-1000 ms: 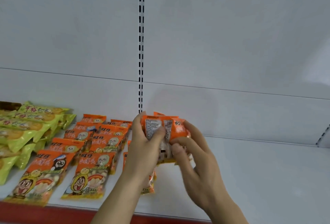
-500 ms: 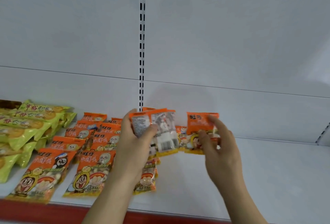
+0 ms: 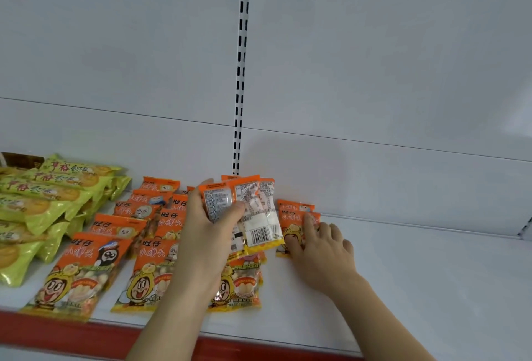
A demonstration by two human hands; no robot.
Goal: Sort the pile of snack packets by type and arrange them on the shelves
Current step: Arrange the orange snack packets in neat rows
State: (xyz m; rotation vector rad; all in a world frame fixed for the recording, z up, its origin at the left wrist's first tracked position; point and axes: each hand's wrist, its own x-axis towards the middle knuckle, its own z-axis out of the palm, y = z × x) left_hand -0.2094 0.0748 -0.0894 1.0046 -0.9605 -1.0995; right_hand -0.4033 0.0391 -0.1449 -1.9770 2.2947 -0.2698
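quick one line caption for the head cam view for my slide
Left hand grips a fan of orange snack packets while the right hand presses one orange packet flat on the white shelf.

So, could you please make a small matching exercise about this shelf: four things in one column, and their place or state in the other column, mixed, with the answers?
Things
1. left hand
2. right hand
3. green packets
4. slotted upright

Places or states
A. stacked at the shelf's far left
B. runs up the back panel
C. holds a fan of orange packets, backs toward the camera
D. fingers flat on an orange packet lying on the shelf

Pairs: 1-C, 2-D, 3-A, 4-B
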